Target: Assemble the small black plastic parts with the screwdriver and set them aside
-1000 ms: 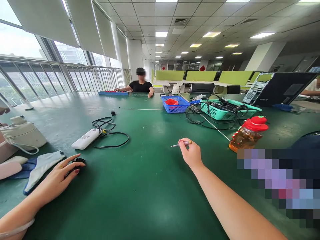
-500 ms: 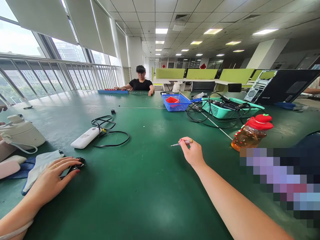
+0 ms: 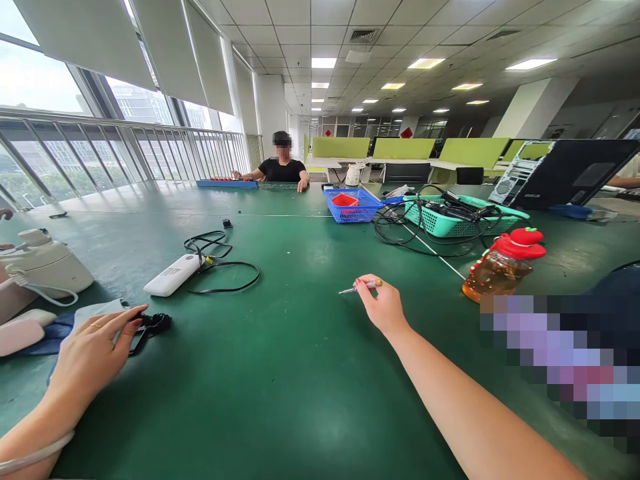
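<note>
The right hand (image 3: 384, 303) grasped a slim screwdriver (image 3: 367, 286) above the green table (image 3: 300, 373); the left hand (image 3: 97, 343) rested over a black item (image 3: 153, 325), its grip indeterminable.

At the lower left of the frame, the left hand (image 3: 93, 350) wears a thin, gold-coloured ring (image 3: 95, 325) near the base of one finger, and its thumb carries glossy dark red nail polish (image 3: 136, 323). A smooth, rounded band (image 3: 37, 455), whitish and somewhat translucent, circles the wrist. Right of centre, the right hand (image 3: 385, 308) shows reddish polish on the thumb too. Both forearms are bare and slim at the wrist, the right one widening toward the lower right corner.
</note>
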Motion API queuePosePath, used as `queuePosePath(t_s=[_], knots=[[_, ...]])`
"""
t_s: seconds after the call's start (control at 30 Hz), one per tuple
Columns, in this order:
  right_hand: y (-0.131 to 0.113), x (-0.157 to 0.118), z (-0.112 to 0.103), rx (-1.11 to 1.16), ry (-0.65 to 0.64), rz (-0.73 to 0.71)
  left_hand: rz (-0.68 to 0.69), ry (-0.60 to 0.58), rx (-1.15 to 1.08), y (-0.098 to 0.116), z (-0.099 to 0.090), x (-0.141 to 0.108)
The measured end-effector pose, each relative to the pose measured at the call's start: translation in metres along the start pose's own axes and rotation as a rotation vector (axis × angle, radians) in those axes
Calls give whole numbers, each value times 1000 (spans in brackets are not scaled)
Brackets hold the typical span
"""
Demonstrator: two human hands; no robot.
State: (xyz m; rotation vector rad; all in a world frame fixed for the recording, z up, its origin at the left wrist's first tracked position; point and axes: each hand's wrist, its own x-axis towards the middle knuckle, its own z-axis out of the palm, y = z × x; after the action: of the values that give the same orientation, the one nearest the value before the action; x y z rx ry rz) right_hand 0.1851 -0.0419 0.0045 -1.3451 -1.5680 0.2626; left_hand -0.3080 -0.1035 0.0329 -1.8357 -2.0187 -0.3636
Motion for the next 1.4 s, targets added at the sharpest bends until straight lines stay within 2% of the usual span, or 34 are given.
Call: queuePosePath(t_s=[0.17, 0.37, 0.67, 0.93, 1.4], knots=[[-3, 0, 0, 10, -7, 4, 104, -52, 96, 9, 1, 6], [-3, -1, 0, 8, -4, 0, 146, -64, 140, 11, 2, 8], [-2, -1, 0, 9, 2, -45, 120, 17, 49, 0, 18, 8], [-2, -2, 1, 15, 6, -46, 120, 43, 87, 1, 17, 8], [-4, -1, -1, 15, -13, -32, 86, -29, 99, 1, 14, 7]])
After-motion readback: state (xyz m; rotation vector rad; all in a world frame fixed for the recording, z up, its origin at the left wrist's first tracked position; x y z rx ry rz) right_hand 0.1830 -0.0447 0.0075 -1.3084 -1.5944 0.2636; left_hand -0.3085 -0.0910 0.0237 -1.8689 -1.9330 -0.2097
